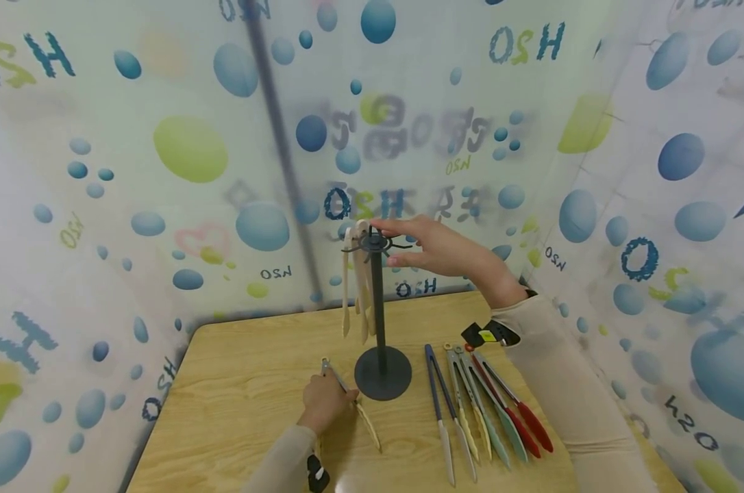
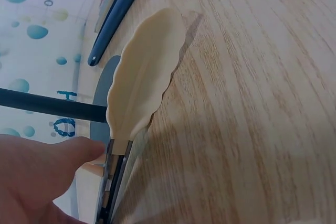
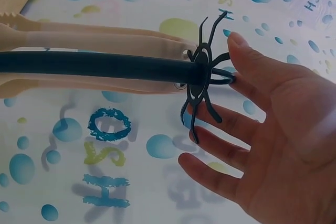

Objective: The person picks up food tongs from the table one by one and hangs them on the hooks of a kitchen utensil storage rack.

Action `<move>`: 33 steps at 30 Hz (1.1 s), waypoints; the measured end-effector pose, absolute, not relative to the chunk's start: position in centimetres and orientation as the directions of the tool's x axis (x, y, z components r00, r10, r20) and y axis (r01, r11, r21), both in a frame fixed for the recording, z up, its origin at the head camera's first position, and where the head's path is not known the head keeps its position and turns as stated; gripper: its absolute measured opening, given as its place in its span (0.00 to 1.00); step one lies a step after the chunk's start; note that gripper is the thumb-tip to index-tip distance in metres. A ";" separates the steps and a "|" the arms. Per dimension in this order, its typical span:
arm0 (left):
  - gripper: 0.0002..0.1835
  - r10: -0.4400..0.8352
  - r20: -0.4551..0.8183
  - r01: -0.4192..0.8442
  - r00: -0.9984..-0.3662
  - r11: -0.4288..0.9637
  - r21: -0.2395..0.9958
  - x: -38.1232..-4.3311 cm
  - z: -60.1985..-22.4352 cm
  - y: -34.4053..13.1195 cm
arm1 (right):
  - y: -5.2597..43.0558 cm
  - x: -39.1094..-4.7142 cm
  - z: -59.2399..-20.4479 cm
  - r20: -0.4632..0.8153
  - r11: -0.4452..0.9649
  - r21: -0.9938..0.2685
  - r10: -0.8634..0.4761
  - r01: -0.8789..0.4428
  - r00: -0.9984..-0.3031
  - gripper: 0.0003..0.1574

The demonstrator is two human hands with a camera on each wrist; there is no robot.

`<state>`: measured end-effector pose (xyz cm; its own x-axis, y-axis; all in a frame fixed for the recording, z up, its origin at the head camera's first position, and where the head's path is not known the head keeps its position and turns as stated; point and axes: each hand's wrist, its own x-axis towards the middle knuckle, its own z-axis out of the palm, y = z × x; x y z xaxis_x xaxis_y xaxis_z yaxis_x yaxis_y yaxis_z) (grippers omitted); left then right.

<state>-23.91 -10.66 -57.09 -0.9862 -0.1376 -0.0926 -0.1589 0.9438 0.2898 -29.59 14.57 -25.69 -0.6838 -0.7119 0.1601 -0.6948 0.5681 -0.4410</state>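
My left hand (image 1: 327,399) grips steel-armed tongs (image 1: 367,424) with cream scalloped heads, low over the table at the left of the rack's base. In the left wrist view the thumb lies along the metal arms, just below a cream head (image 2: 147,72). My right hand (image 1: 436,246) is up at the top of a dark rack (image 1: 378,301), its fingers spread loosely around the hook ring (image 3: 198,72). Beige tongs (image 1: 360,287) hang from hooks on the rack's left side, heads down. The right hand's fingers hold nothing in the right wrist view.
On the table (image 1: 242,383), right of the rack's round base (image 1: 382,374), lie several tongs side by side: blue-handled tongs (image 1: 435,383), cream ones (image 1: 464,404), green ones (image 1: 498,431) and red ones (image 1: 529,424). A patterned curtain (image 1: 181,205) stands behind and at both sides.
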 end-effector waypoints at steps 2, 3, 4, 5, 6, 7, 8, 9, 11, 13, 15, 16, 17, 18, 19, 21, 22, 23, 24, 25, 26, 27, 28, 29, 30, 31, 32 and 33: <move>0.48 -0.143 -0.086 -0.162 -0.986 0.942 0.293 -23.9 -57.2 -10.7 | 14.5 -29.5 -25.7 0.161 0.566 -0.443 -0.713 -0.695 -0.683 0.44; 0.49 -0.147 -0.086 -0.166 -0.985 0.941 0.295 -23.9 -57.3 -10.7 | 14.5 -29.4 -25.8 0.160 0.568 -0.442 -0.712 -0.695 -0.684 0.44; 0.50 -0.147 -0.084 -0.165 -0.986 0.941 0.294 -23.9 -57.4 -10.8 | 14.5 -29.4 -25.8 0.162 0.570 -0.440 -0.710 -0.694 -0.685 0.44; 0.50 -0.149 -0.083 -0.167 -0.985 0.941 0.295 -23.9 -57.4 -10.8 | 14.5 -29.4 -25.8 0.163 0.571 -0.440 -0.708 -0.693 -0.687 0.43; 0.51 -0.151 -0.083 -0.169 -0.985 0.940 0.296 -24.0 -57.4 -10.9 | 14.4 -29.3 -25.8 0.163 0.572 -0.441 -0.707 -0.692 -0.688 0.43; 0.51 -0.153 -0.082 -0.171 -0.985 0.938 0.300 -24.0 -57.4 -10.9 | 14.4 -29.3 -25.8 0.161 0.577 -0.440 -0.703 -0.688 -0.693 0.43; 0.51 -0.156 -0.084 -0.174 -0.984 0.936 0.306 -24.0 -57.4 -11.0 | 14.4 -29.2 -25.8 0.161 0.583 -0.437 -0.699 -0.685 -0.697 0.43; 0.50 -0.155 -0.084 -0.173 -0.984 0.934 0.312 -24.0 -57.3 -11.1 | 14.4 -29.2 -25.9 0.159 0.590 -0.434 -0.693 -0.681 -0.703 0.43; 0.48 -0.153 -0.077 -0.170 -0.985 0.930 0.326 -24.0 -57.2 -11.4 | 14.4 -29.1 -25.8 0.156 0.603 -0.430 -0.684 -0.672 -0.713 0.43; 0.47 -0.142 -0.062 -0.155 -0.988 0.928 0.339 -23.9 -57.1 -11.7 | 14.4 -29.1 -25.9 0.154 0.613 -0.427 -0.675 -0.665 -0.721 0.43; 0.48 -0.136 -0.044 -0.142 -0.990 0.926 0.351 -23.9 -56.8 -12.0 | 14.4 -29.0 -25.9 0.152 0.615 -0.429 -0.673 -0.662 -0.724 0.43; 0.49 -0.133 -0.035 -0.137 -0.990 0.924 0.357 -23.9 -56.5 -12.2 | 14.4 -29.0 -25.9 0.152 0.615 -0.430 -0.673 -0.661 -0.724 0.43; 0.50 -0.134 -0.031 -0.136 -0.990 0.922 0.363 -23.9 -56.2 -12.3 | 14.4 -29.0 -25.9 0.152 0.615 -0.431 -0.672 -0.660 -0.725 0.43; 0.50 -0.130 -0.021 -0.129 -0.991 0.921 0.367 -23.8 -55.8 -12.5 | 14.4 -29.0 -25.8 0.152 0.615 -0.432 -0.672 -0.660 -0.725 0.43; 0.51 -0.130 -0.011 -0.125 -0.991 0.920 0.371 -23.8 -55.3 -12.6 | 14.3 -28.9 -25.8 0.153 0.613 -0.433 -0.673 -0.661 -0.724 0.43; 0.52 -0.132 0.012 -0.118 -0.991 0.914 0.388 -23.7 -54.3 -12.9 | 14.3 -28.9 -25.8 0.156 0.611 -0.433 -0.673 -0.662 -0.723 0.43; 0.52 -0.132 0.021 -0.113 -0.991 0.914 0.390 -23.7 -53.8 -13.0 | 14.3 -28.9 -25.8 0.159 0.610 -0.434 -0.673 -0.663 -0.723 0.43; 0.52 -0.132 0.035 -0.107 -0.991 0.912 0.396 -23.7 -53.4 -13.2 | 14.3 -28.9 -25.8 0.161 0.610 -0.434 -0.671 -0.663 -0.724 0.43; 0.53 -0.130 0.054 -0.098 -0.990 0.910 0.403 -23.7 -53.1 -13.4 | 14.2 -28.8 -25.8 0.163 0.610 -0.434 -0.670 -0.663 -0.724 0.43; 0.53 -0.130 0.073 -0.089 -0.989 0.909 0.407 -23.8 -52.7 -13.5 | 14.2 -28.8 -25.8 0.165 0.611 -0.434 -0.669 -0.662 -0.725 0.43; 0.53 -0.129 0.090 -0.079 -0.988 0.903 0.422 -23.9 -52.4 -13.7 | 14.3 -28.8 -25.8 0.165 0.613 -0.433 -0.667 -0.661 -0.726 0.43; 0.53 -0.125 0.111 -0.065 -0.986 0.899 0.433 -23.9 -52.0 -13.9 | 14.3 -28.8 -25.8 0.164 0.615 -0.431 -0.666 -0.660 -0.727 0.43; 0.53 -0.122 0.130 -0.053 -0.984 0.897 0.440 -23.9 -51.7 -14.0 | 14.3 -28.8 -25.8 0.164 0.616 -0.430 -0.665 -0.660 -0.728 0.43; 0.53 -0.117 0.154 -0.035 -0.981 0.893 0.449 -24.0 -51.3 -14.2 | 14.3 -28.8 -25.8 0.163 0.617 -0.429 -0.666 -0.660 -0.728 0.43; 0.52 -0.112 0.175 -0.021 -0.978 0.891 0.453 -24.0 -50.9 -14.3 | 14.3 -28.8 -25.7 0.164 0.616 -0.429 -0.667 -0.661 -0.727 0.43; 0.52 -0.107 0.196 -0.005 -0.975 0.888 0.460 -23.9 -50.4 -14.4 | 14.3 -28.8 -25.7 0.163 0.615 -0.428 -0.668 -0.662 -0.726 0.43; 0.52 -0.102 0.216 0.012 -0.971 0.882 0.472 -23.9 -49.9 -14.5 | 14.3 -28.8 -25.7 0.164 0.615 -0.427 -0.668 -0.663 -0.726 0.43; 0.52 -0.096 0.234 0.028 -0.968 0.878 0.478 -23.9 -49.5 -14.6 | 14.3 -28.8 -25.7 0.164 0.616 -0.427 -0.667 -0.662 -0.727 0.43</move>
